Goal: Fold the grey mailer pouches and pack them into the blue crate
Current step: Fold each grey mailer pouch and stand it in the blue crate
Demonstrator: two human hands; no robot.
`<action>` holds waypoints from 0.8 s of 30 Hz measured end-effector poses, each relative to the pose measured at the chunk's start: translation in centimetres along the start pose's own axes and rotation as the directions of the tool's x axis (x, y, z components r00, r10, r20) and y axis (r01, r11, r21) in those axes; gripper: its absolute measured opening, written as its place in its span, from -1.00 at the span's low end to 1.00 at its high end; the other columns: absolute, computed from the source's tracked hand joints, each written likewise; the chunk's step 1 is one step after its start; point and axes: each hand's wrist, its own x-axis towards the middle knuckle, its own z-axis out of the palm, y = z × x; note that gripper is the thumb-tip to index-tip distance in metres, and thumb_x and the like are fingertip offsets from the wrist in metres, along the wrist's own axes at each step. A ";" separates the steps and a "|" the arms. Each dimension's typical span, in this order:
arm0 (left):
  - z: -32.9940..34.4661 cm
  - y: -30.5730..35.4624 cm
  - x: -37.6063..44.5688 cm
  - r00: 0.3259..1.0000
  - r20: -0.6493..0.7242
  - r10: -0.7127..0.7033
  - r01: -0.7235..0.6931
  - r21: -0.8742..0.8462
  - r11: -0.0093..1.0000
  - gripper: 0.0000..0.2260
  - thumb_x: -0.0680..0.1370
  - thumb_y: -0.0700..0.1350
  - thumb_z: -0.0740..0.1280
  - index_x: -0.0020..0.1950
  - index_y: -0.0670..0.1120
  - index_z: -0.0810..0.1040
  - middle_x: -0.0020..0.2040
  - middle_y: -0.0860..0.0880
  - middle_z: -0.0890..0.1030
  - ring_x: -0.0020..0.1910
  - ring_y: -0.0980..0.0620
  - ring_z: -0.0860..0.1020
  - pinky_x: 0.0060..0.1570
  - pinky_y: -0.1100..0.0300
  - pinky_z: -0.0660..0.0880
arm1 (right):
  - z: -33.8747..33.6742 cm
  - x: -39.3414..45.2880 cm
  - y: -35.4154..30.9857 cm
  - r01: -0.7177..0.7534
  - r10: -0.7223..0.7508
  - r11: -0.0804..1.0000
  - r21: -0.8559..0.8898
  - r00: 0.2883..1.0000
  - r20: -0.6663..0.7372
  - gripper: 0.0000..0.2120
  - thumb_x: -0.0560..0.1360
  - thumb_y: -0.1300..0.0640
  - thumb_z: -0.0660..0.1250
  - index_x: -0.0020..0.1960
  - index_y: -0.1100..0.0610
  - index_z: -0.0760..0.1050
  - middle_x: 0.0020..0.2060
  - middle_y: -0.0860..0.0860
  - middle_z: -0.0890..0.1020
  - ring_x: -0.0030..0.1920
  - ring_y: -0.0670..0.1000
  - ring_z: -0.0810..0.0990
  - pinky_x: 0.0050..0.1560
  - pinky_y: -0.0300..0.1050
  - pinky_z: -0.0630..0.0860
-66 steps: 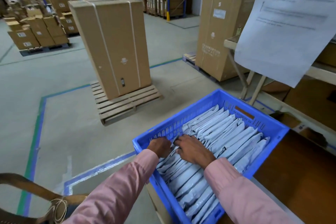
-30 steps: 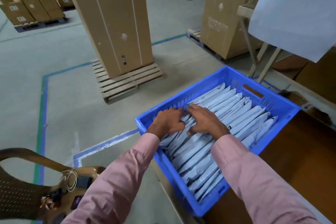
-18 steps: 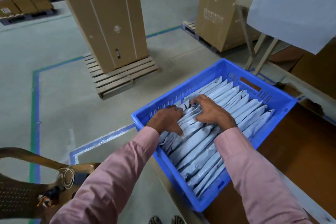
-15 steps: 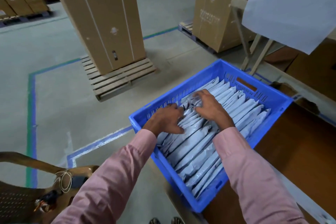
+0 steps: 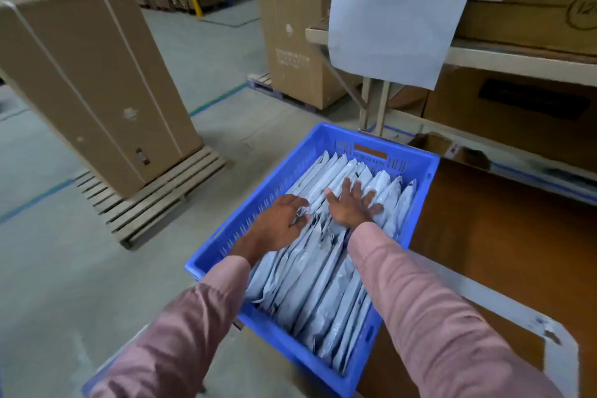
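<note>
Since a moment ago, both hands have been slid further up the crate (image 5: pixel 292 346). The left hand (image 5: pixel 277 224) is loosely curled on the pouches (image 5: pixel 310 287) (standing on edge inside); the right hand (image 5: pixel 352 203) is spread flat. Rows should be pressed evenly. The crate is set on a brown table (image 5: pixel 484 236) in a warehouse.

The print on the hanging paper sheet (image 5: pixel 394 13) is too blurred to read. Both sleeves (image 5: pixel 445 333) run off the near edge. Far shelving is dark.
</note>
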 end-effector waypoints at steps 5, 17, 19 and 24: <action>0.4 1.4 6.6 0.995 0.068 0.077 -0.079 0.027 0.996 -0.47 0.72 0.03 0.21 0.64 -0.15 0.22 0.61 -0.14 0.29 0.59 -0.13 0.24 0.56 0.07 0.14 | 0.3 -0.8 1.0 -0.133 0.127 0.991 -0.010 0.960 -0.249 -0.35 0.70 -0.25 -0.09 0.69 -0.04 -0.15 0.68 -0.01 -0.20 0.65 0.22 -0.24 0.55 0.36 -0.24; 2.7 -0.6 8.3 0.946 0.320 0.046 -0.140 0.276 0.951 -0.39 0.73 0.18 -0.03 0.71 -0.03 -0.10 0.71 -0.03 -0.09 0.68 -0.06 -0.08 0.60 -0.15 -0.01 | 2.0 -4.5 0.7 -0.111 0.112 0.994 0.020 0.950 -0.290 -0.41 0.71 -0.26 -0.12 0.69 -0.13 -0.11 0.68 -0.05 -0.16 0.66 0.11 -0.24 0.60 0.29 -0.18; 1.3 -0.8 6.1 0.915 0.399 0.062 -0.179 0.263 0.948 -0.34 0.71 0.23 -0.03 0.70 -0.04 -0.18 0.71 -0.04 -0.16 0.68 -0.06 -0.17 0.61 -0.17 -0.06 | 3.0 -7.3 0.4 -0.160 0.153 0.987 0.004 0.932 -0.329 -0.38 0.70 -0.26 -0.14 0.69 -0.08 -0.14 0.68 -0.02 -0.20 0.66 0.14 -0.28 0.61 0.26 -0.21; 1.8 -2.7 1.2 0.841 0.541 0.013 -0.218 0.317 0.923 -0.25 0.69 0.33 -0.04 0.66 -0.01 -0.35 0.64 0.04 -0.40 0.63 0.04 -0.35 0.59 -0.18 -0.24 | 7.9 -11.5 -1.4 -0.268 0.234 0.960 -0.086 0.930 -0.283 -0.32 0.68 -0.30 -0.15 0.67 -0.09 -0.32 0.65 0.04 -0.30 0.62 0.26 -0.37 0.54 0.36 -0.36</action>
